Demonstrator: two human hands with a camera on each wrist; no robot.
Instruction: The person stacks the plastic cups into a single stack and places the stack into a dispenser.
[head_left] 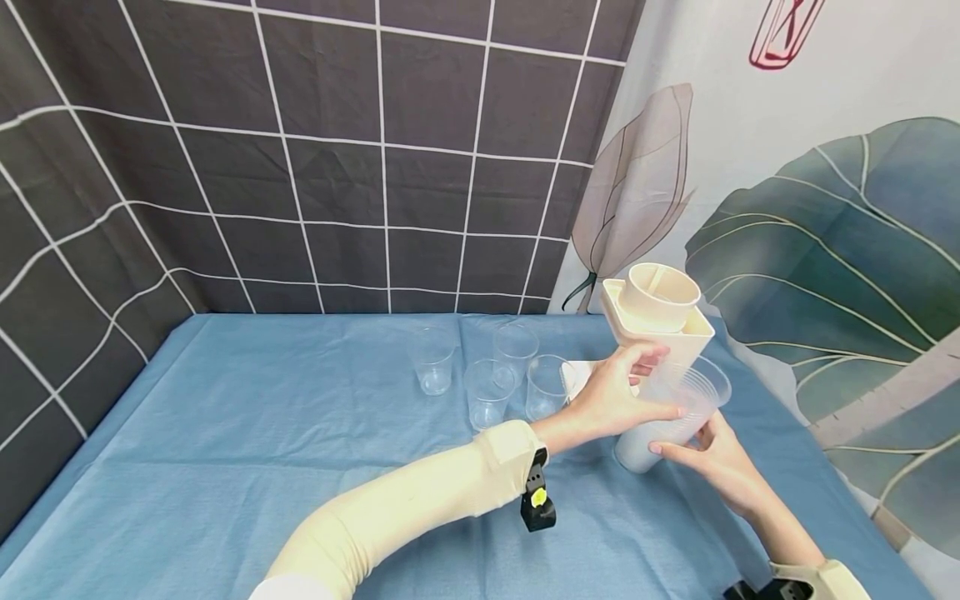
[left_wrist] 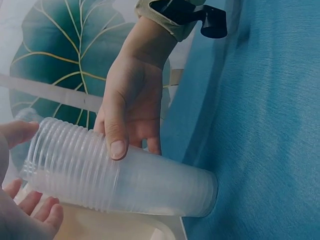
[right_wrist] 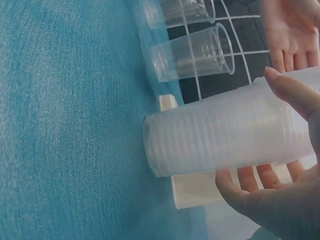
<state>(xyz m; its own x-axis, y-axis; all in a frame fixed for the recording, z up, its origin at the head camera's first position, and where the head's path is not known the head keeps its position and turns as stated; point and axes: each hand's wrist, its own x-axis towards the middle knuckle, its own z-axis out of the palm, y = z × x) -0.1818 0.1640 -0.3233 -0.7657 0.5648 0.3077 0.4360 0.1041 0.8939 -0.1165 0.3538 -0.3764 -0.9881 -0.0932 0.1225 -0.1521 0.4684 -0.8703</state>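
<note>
Nearest: right hand (head_left: 723, 467), fingers curled round the stack at about mid-length, thumb laid across its near side; grasping firmly, by appearance.

Within that grasp: stack of nested clear plastic cups (head_left: 647, 443), over the right part of the blue-covered desk (head_left: 300, 467); up and to the left from the right hand, just right of the left. Long axis tilted: closed base down and leftward, open mouth up and rightward in the head view. Base close to the cloth; contact not confirmable.

Slightly beyond, at the mouth end: left hand (head_left: 611, 387), thumb by the ribbed rims, fingers on the opposite side; whether clasped on a cup or merely alongside, cannot tell. Nearer to the mouth: left hand. Nearer to the base: right hand.

Farther, leftward: four loose clear cups (head_left: 489, 398), upright, three grouped, one apart.

Behind the stack: cream-coloured holder (head_left: 660, 307) with round collar.

Farthest: dark gridded cloth (head_left: 330, 183), hung behind the desk.
</note>
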